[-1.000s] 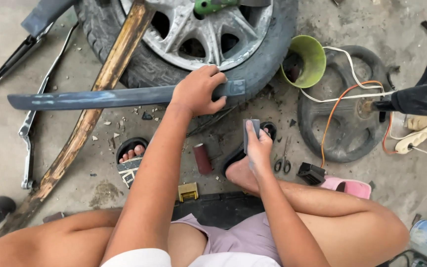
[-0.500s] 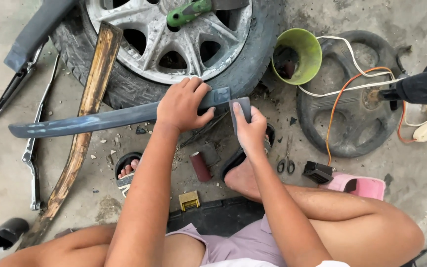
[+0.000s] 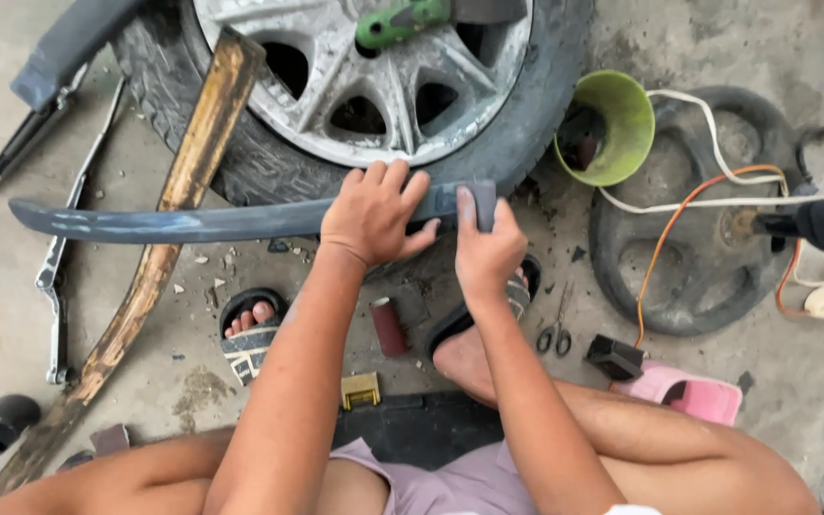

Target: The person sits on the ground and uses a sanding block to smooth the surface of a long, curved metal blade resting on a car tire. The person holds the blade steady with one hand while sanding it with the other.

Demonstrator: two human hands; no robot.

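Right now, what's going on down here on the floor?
A person sits on the concrete floor. The left hand holds a long dark curved strip steady across a car wheel. The right hand presses a small grey pad against the strip's end. Scissors and a green cup lie nearby.

Bare concrete floor [image 3: 813,381], grey, dusty and strewn with small debris. A wheel [image 3: 364,86] with an alloy rim lies flat on it. Left of the wheel: a worn wooden plank [image 3: 159,257] propped against the tyre, and long metal tools [image 3: 59,257]. Right of the wheel: a green plastic pot [image 3: 612,129] and a dark steering wheel [image 3: 708,238] tangled with cables. Below the wheel: scissors [image 3: 557,334], a small yellow block [image 3: 360,389], and a pink object [image 3: 689,393].
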